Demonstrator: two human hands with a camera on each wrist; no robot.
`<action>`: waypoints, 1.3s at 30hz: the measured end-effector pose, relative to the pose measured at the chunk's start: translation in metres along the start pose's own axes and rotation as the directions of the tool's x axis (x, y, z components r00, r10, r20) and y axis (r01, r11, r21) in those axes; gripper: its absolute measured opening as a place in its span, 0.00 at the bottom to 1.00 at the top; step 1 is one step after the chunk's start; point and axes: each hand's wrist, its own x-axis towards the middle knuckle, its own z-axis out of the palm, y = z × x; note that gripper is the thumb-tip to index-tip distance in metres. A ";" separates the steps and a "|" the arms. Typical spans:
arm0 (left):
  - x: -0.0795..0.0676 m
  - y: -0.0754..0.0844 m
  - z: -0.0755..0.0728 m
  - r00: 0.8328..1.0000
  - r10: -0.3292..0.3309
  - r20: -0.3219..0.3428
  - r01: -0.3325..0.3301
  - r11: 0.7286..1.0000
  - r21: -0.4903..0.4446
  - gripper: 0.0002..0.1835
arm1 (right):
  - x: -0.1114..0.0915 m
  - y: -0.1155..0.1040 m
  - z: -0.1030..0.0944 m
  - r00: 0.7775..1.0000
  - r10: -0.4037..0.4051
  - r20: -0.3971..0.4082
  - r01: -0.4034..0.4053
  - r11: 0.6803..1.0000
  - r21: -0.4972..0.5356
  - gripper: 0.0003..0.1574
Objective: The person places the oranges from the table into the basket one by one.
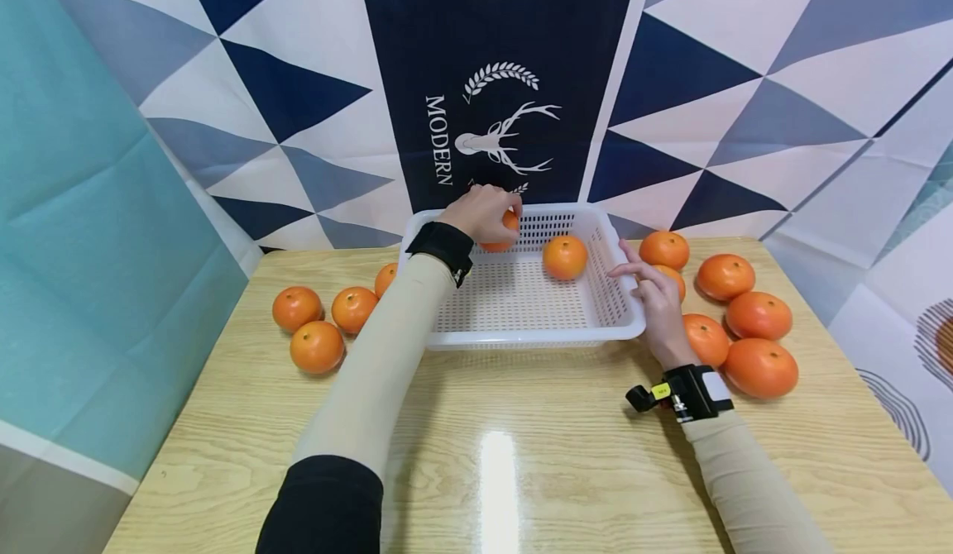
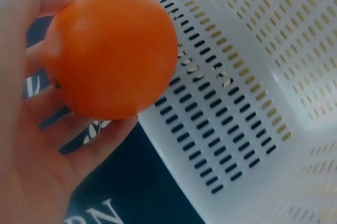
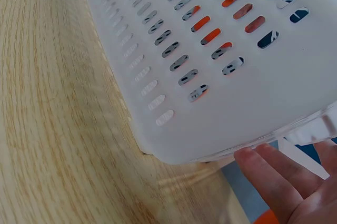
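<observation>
My left hand (image 1: 486, 213) grips a mandarin orange (image 2: 111, 51) at the back left of a white perforated plastic basket (image 1: 514, 339). The fruit overlaps the basket's back wall in both the head and left wrist views, and my fingers curl round its far side. Another mandarin (image 1: 565, 257) sits on the basket floor, toward the right. My right hand (image 1: 655, 306) is at the basket's right side, its fingers lightly touching the rim. In the right wrist view those fingers (image 3: 274, 182) reach fairly straight to the basket's edge.
Several mandarins (image 1: 316, 347) lie on the wooden table (image 1: 447, 471) left of the basket, one partly behind my left forearm. Several more (image 1: 759, 315) are grouped on the right, close to my right hand. A patterned cloth (image 1: 514, 58) hangs right behind the basket.
</observation>
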 end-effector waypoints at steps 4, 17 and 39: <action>0.008 -0.001 0.009 1.000 0.006 0.006 -0.006 1.000 -0.016 0.23 | -0.001 0.000 0.000 1.000 0.015 0.011 -0.014 1.000 -0.022 0.27; 0.040 -0.020 0.054 0.996 -0.001 0.088 -0.002 0.999 0.032 0.21 | -0.001 -0.001 -0.001 1.000 0.021 0.021 -0.020 0.998 -0.052 0.27; 0.048 -0.021 0.085 0.982 -0.054 0.181 0.058 0.998 -0.019 0.23 | 0.001 0.000 0.001 1.000 -0.022 -0.003 0.022 0.999 -0.034 0.26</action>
